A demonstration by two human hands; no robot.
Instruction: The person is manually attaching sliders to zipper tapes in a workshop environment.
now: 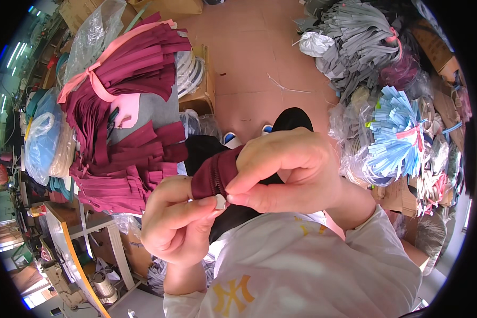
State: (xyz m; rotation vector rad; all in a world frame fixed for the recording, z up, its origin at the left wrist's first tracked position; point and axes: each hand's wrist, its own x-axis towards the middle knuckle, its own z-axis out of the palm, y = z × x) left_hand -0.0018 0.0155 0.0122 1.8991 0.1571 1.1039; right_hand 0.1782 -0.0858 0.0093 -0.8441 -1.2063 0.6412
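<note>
My left hand and right hand meet mid-frame over my lap, both pinched shut on the end of a maroon zipper strip: L thumb + forefinger clamp a small whitish slider at its lower tip, R fingers close round the tape just above, touching the L fingertips. Left of me sits a big stack of matching maroon zipper strips tied w/ a pink band, clear plastic bags and a brown carton behind it. On my right, grey strip bundles up top and a light-blue bundle in clear plastic w/ a red tie, brown cartons below.
</note>
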